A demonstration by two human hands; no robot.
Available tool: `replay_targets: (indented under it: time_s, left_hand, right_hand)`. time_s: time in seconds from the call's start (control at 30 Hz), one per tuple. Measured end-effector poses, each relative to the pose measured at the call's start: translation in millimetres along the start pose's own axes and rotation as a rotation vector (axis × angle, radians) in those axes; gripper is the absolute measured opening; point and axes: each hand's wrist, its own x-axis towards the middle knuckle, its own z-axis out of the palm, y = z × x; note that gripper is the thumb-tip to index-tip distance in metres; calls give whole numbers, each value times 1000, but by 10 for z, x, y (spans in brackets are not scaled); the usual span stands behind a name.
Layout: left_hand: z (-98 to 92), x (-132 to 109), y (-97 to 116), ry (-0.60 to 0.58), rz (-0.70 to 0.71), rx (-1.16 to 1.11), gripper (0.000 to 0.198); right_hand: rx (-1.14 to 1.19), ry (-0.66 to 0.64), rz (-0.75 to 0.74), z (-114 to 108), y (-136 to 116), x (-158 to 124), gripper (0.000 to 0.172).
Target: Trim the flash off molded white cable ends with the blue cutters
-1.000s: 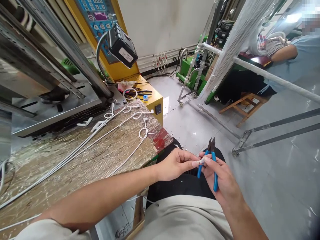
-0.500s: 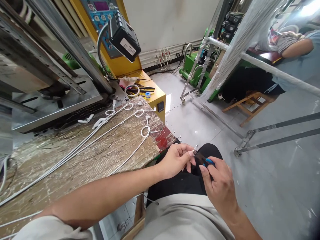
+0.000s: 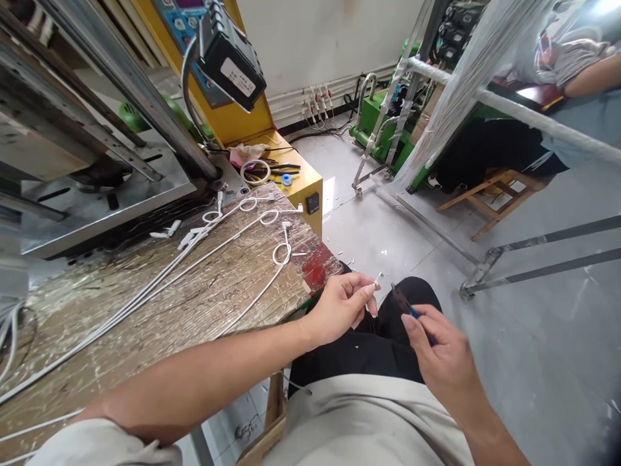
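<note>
Between the thumb and fingers of my left hand (image 3: 345, 303) is a small white connector piece (image 3: 379, 277), its tip poking out past the fingertips. My right hand (image 3: 442, 343) is closed around blue-handled pliers (image 3: 402, 301), whose dark jaws point up and left, a little apart from the white piece. Both hands are over my lap, just off the table corner. White cables (image 3: 252, 303) with looped ends and plugs lie along the worn wooden table (image 3: 165, 317) to the left. Small white plastic pieces (image 3: 167, 230) rest near the table's back edge.
A metal press (image 3: 111, 188) stands behind the table. Beside it a yellow cabinet (image 3: 305, 178) carries a cable coil, dark tools and a blue tape roll (image 3: 286, 180). To the right are a wrapped metal frame (image 3: 436, 136), a wooden stool (image 3: 495, 197) and another person's arm (image 3: 592, 77).
My right hand has drawn the pliers away to the right, off the white piece. The left hand still pinches that piece in nearly the same place. The view has shifted slightly.
</note>
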Motion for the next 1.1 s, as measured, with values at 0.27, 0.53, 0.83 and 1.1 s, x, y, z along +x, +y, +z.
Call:
replay_targets:
  time_s: [0.27,0.53,0.83,1.1]
  left_hand:
    - [33,-61,21,2,-1,17,44]
    - [35,-56,7,32,18,57,46]
    - [35,-68,6,35,46,109,43]
    - [47,-95,14,51,44,133,41]
  right_hand:
    - [-580,220,-379,189,10,79,27]
    - [-205,-3,-219,98,-63,51,34]
    - [-532,183,-373,113,-15,81,27]
    - [-631,178,-405,129,-39,131,29]
